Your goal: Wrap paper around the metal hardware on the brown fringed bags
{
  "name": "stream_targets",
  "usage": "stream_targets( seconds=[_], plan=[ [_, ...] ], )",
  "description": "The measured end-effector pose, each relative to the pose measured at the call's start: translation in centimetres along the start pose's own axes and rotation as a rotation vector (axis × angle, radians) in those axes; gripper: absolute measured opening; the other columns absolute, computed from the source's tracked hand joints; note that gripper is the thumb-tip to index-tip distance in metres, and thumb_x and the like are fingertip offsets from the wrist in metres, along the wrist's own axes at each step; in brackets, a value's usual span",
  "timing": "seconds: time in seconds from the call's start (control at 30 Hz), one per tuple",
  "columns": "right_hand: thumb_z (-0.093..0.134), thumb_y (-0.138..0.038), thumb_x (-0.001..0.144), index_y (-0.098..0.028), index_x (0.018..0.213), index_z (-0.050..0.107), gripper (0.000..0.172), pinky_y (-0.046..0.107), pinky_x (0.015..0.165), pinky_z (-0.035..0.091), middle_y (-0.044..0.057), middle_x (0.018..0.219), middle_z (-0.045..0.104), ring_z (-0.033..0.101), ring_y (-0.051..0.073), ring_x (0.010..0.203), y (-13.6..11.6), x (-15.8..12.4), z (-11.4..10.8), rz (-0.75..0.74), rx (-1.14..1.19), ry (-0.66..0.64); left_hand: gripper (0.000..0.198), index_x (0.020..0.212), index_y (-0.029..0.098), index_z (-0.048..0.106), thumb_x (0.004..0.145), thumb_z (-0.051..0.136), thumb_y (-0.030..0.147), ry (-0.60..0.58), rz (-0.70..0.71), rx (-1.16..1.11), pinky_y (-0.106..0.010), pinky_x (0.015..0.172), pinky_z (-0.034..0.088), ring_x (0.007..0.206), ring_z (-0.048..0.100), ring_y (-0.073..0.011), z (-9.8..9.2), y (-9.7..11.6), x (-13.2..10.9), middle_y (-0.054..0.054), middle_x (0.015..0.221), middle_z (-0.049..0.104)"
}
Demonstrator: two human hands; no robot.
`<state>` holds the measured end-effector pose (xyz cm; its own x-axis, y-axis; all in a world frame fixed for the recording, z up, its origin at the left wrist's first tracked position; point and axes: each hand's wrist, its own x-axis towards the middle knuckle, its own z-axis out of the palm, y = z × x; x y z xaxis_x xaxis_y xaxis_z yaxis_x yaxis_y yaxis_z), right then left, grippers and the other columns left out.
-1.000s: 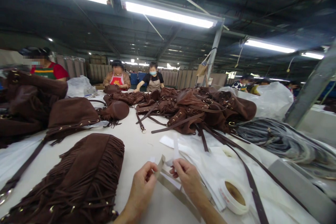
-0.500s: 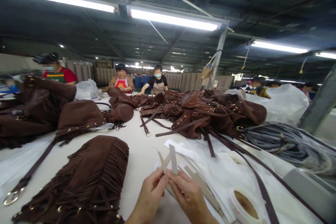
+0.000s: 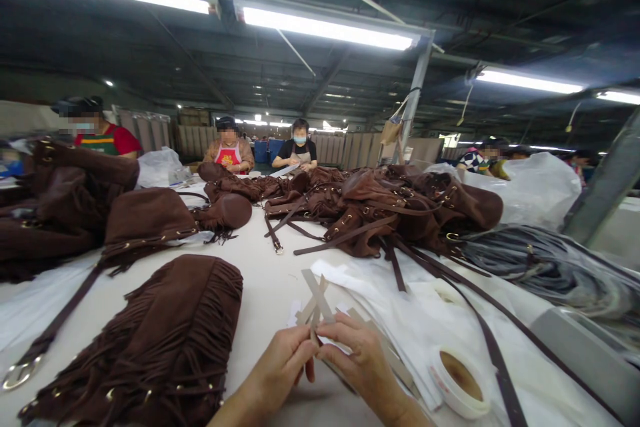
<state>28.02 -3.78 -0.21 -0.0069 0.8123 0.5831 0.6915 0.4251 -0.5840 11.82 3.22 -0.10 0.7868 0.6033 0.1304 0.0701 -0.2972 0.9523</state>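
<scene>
Low in the middle of the view, my left hand (image 3: 285, 363) pinches thin grey-beige strips (image 3: 317, 297) between thumb and fingers. My right hand (image 3: 357, 353) grips the strips from the other side, its fingertips close to the left ones. The strips cross each other and stick up above my fingers; their lower ends are hidden by my hands. More flat strips (image 3: 395, 353) lie on the table just right of my right hand. A brown fringed bag (image 3: 165, 333) lies to the left of my left hand.
Brown bags with straps (image 3: 370, 207) are heaped across the white table (image 3: 260, 280). A tape roll (image 3: 457, 380) sits at the lower right beside white sheets (image 3: 400, 307). Plastic-wrapped dark straps (image 3: 540, 267) lie at right. Several people are at the far side, one holding a pale strip (image 3: 285, 171).
The strips between my hands have tilted left and now cross differently. My left hand has shifted slightly left. Across the table, a person's hands have come together at a pale strip.
</scene>
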Motion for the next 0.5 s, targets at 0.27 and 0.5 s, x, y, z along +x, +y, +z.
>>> stream_targets(
  seconds=[0.27, 0.5],
  plan=[
    [0.068, -0.023, 0.081, -0.025, 0.110, 0.066, 0.030, 0.027, 0.073, 0.046, 0.003, 0.087, 0.062, 0.059, 0.019, 0.083, -0.1, -0.2, 0.1, 0.041, 0.028, -0.040, 0.037, 0.065, 0.018, 0.054, 0.093, 0.039, 0.037, 0.069, 0.078, 0.148, -0.022, 0.057, 0.036, 0.052, 0.046, -0.0121, 0.2, 0.2, -0.2, 0.001, 0.055, 0.052],
    [0.060, -0.018, 0.086, -0.025, 0.082, 0.071, 0.013, 0.023, 0.070, 0.041, -0.002, 0.074, 0.058, 0.057, 0.015, 0.076, -0.6, 0.1, 0.0, 0.092, 0.060, -0.189, 0.042, 0.064, 0.015, 0.059, 0.079, 0.056, 0.054, 0.090, -0.114, -0.172, -0.021, 0.042, 0.030, 0.045, 0.046, -0.0103, 0.8, -1.1, 0.4, -0.001, 0.057, 0.055]
  ],
)
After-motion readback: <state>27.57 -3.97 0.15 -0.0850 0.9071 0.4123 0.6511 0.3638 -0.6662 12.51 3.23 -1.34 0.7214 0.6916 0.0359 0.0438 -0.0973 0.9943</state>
